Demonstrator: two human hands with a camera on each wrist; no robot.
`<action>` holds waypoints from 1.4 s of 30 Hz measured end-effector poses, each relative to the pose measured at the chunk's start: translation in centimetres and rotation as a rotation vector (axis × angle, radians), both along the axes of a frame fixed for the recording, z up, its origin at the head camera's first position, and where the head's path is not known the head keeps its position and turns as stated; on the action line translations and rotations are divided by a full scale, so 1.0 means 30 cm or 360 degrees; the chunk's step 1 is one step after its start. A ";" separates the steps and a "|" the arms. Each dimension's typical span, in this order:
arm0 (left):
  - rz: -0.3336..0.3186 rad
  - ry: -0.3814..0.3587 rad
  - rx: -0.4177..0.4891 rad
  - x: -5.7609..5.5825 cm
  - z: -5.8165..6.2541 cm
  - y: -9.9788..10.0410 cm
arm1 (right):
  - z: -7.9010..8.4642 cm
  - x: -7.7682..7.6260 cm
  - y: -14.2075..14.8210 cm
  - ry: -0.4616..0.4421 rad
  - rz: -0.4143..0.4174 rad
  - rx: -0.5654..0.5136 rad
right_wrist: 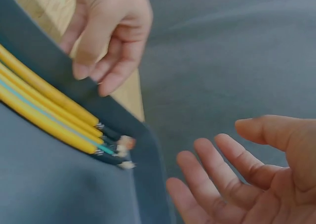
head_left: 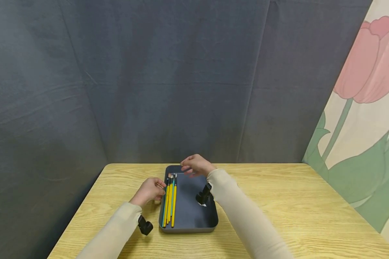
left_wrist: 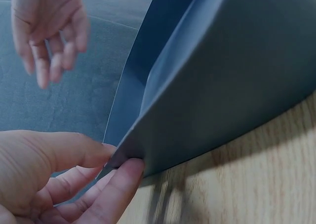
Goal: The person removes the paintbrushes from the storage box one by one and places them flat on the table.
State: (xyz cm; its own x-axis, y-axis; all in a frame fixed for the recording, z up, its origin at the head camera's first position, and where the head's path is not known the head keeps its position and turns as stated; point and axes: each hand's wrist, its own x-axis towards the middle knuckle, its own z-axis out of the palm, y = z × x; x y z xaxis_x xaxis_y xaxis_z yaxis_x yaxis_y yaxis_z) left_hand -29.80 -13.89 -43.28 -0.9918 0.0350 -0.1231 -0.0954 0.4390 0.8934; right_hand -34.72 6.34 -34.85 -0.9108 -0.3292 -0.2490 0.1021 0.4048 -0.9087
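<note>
A dark grey rectangular tray (head_left: 188, 230) lies on the table with its long side running away from me. Along its left wall lie several paintbrushes (head_left: 170, 201), with yellow and teal handles and their bristles toward the far end. My left hand (head_left: 150, 189) is at the tray's left side. In the left wrist view, the thumb and fingers of that hand (left_wrist: 64, 174) pinch the tray's rim (left_wrist: 140, 120). Over the tray's far end hovers my right hand (head_left: 197, 165). The right wrist view shows this hand (right_wrist: 247, 179) with fingers spread loosely and nothing in them.
A light wood-grain table (head_left: 269, 201) extends to both sides of the tray. Dark grey cloth (head_left: 178, 82) hangs behind it and at the left. On the right is a panel with a painted pink tulip (head_left: 360, 64). Black wrist cameras (head_left: 145, 226) sit on both sleeves.
</note>
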 end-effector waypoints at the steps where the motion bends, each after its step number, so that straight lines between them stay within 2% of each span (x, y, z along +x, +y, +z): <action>1: -0.0001 -0.0001 -0.0002 0.000 0.000 0.001 | -0.012 0.001 -0.003 -0.0016 -0.0009 -0.0007; 9: -0.0001 -0.0006 -0.0009 -0.002 0.005 0.002 | -0.118 -0.001 -0.028 -0.0095 -0.0090 -0.0035; 15: -0.0004 -0.0010 -0.0015 -0.002 0.004 0.004 | -0.167 0.000 -0.044 -0.0194 -0.0168 -0.0047; 20: -0.0009 -0.0019 -0.0027 -0.002 0.005 0.004 | -0.193 0.003 -0.061 -0.0238 -0.0226 -0.0019; 29: -0.0009 -0.0015 -0.0005 0.000 0.006 0.002 | -0.216 0.034 -0.095 -0.0210 -0.0244 0.0029; 42: 0.0007 -0.0030 -0.0014 0.000 0.009 0.003 | -0.249 0.043 -0.125 -0.0201 -0.0347 0.0027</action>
